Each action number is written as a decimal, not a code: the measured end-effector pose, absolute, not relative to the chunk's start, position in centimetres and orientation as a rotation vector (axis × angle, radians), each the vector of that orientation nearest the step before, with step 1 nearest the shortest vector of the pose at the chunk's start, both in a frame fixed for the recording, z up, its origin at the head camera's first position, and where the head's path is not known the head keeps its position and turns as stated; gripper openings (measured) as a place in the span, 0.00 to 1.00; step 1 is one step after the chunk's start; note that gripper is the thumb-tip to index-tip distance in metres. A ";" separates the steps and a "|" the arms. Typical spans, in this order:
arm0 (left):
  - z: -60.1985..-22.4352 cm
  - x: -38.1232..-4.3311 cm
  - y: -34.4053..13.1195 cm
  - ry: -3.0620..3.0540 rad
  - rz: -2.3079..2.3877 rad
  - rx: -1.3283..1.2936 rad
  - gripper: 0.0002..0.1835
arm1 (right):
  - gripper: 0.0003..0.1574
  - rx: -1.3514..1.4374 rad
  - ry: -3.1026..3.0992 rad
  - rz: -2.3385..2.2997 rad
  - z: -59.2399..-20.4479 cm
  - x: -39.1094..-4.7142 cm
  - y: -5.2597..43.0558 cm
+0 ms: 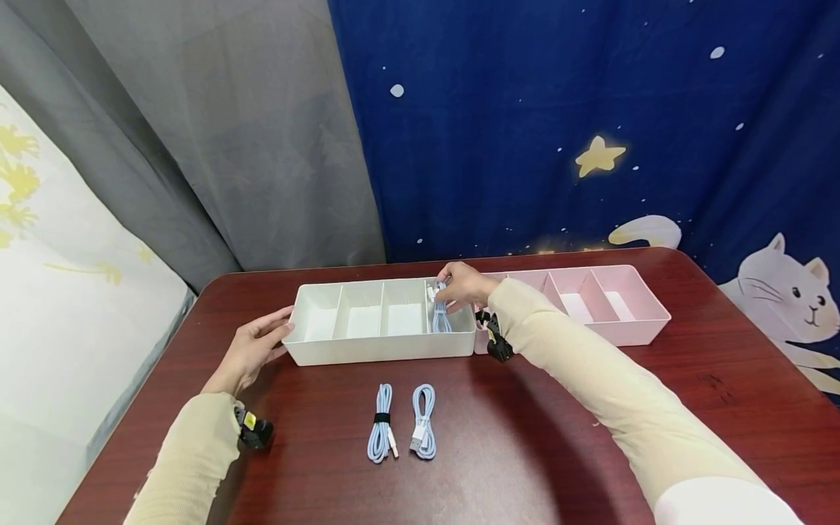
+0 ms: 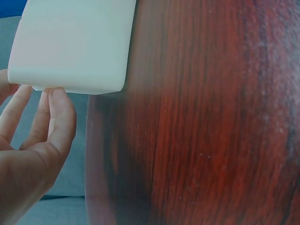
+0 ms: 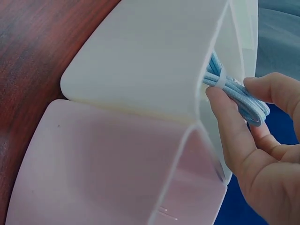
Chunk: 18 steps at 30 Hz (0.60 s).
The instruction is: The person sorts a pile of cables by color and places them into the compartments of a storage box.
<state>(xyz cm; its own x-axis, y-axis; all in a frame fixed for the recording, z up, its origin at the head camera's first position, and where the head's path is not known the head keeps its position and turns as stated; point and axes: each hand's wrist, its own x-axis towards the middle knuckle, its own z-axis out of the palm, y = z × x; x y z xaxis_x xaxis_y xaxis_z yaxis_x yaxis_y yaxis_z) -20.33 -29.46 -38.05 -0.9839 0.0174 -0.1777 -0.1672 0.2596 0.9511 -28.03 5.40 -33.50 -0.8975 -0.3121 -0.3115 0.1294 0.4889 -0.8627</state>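
A white divided storage box stands on the table, its long side facing me. At its left end my left hand rests its fingertips, fairly straight, against the end wall; the left wrist view shows the same fingers touching the wall. My right hand pinches a coiled light-blue cable at the rightmost compartment. In the right wrist view, thumb and fingers hold that cable, which has a pale band round it and sits partly inside the compartment. Its far end is hidden by the wall.
A pink divided box abuts the white box's right end, partly behind my right forearm. Nearer me on the brown table lie two more coiled blue cables, one with a black strap and one showing a USB plug. Curtains hang behind.
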 end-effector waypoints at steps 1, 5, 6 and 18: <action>-38.0 -20.3 -29.5 2.370 1.817 -0.142 0.33 | 0.21 -0.156 2.311 -1.390 -33.5 -28.0 5.4; -38.0 -20.3 -29.4 2.372 1.817 -0.145 0.33 | 0.21 -0.197 2.321 -1.385 -33.5 -27.6 5.5; -38.1 -20.3 -29.4 2.370 1.818 -0.146 0.33 | 0.21 -0.206 2.316 -1.389 -33.5 -27.5 5.5; -38.1 -20.3 -29.3 2.370 1.823 -0.172 0.33 | 0.26 -0.242 2.283 -1.372 -36.1 -29.9 5.7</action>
